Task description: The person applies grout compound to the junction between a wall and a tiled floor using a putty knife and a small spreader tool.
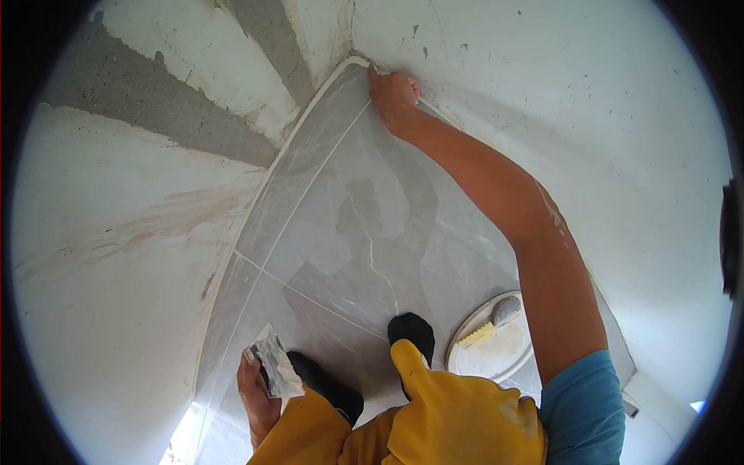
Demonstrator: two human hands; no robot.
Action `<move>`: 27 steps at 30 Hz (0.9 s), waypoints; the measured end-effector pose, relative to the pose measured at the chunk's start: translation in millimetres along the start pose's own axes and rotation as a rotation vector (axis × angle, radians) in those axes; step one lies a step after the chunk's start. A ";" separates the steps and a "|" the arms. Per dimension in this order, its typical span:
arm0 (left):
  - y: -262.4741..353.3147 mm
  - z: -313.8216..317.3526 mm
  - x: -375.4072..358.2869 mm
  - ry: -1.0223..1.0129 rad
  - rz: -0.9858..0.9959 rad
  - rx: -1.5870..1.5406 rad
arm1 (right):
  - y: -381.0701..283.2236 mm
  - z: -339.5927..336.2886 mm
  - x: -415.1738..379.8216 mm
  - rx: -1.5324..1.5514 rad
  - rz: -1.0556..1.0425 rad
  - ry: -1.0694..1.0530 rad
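Note:
In my left hand [260,395], low at the left, is a broad putty knife [277,363] smeared with white and grey paste. Its blade is beside my dark sock; my fingers are wrapped round its near side. My right arm reaches far forward, and my right hand [394,89] is at the corner where the tiled floor [325,225] meets the walls. Its fingers are curled in, with one finger pointing down to the pale joint along the edge. Nothing shows in that hand, though its palm is partly hidden.
A round white lid or tray [496,358] lies on the floor at my right, bearing a yellow notched scraper [477,335] and a grey rounded object [506,311]. White walls [542,70] close in on both sides; the left one has grey bare bands [155,101]. My socked feet [411,333] stand on the tiles.

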State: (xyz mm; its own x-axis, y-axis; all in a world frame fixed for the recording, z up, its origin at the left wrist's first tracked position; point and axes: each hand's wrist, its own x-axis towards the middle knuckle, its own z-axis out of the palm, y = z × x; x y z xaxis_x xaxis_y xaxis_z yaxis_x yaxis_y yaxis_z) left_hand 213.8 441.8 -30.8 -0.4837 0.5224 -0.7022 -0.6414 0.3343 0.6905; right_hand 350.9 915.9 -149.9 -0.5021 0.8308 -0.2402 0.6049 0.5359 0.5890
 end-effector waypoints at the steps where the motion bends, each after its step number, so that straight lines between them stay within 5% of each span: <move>1: -0.2 -0.3 -0.1 -0.006 -0.001 0.001 | 1.8 6.0 -5.3 0.041 0.013 0.008; 15: 1.7 4.3 0.0 -0.171 0.012 0.032 | 38.7 62.9 -127.9 -0.008 -0.010 -0.235; 22: -10.7 33.2 10.9 -0.285 -0.218 -0.084 | 0.1 -33.9 -285.5 1.398 -0.644 0.087; 24: -17.4 37.3 14.4 -0.305 -0.237 -0.051 | -15.4 -65.4 -321.6 1.625 -0.812 -0.185; 27: -17.3 48.5 9.7 -0.211 -0.352 -0.008 | -40.8 -75.2 -352.1 1.588 -0.809 -0.044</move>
State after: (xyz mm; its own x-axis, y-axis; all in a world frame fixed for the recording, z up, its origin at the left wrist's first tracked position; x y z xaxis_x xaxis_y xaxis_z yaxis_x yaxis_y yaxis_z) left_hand 249.1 479.1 -41.1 -0.1016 0.5271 -0.8437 -0.7507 0.5159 0.4127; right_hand 456.5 590.2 -31.3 -0.9486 0.3008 -0.0980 0.2101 0.3673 -0.9061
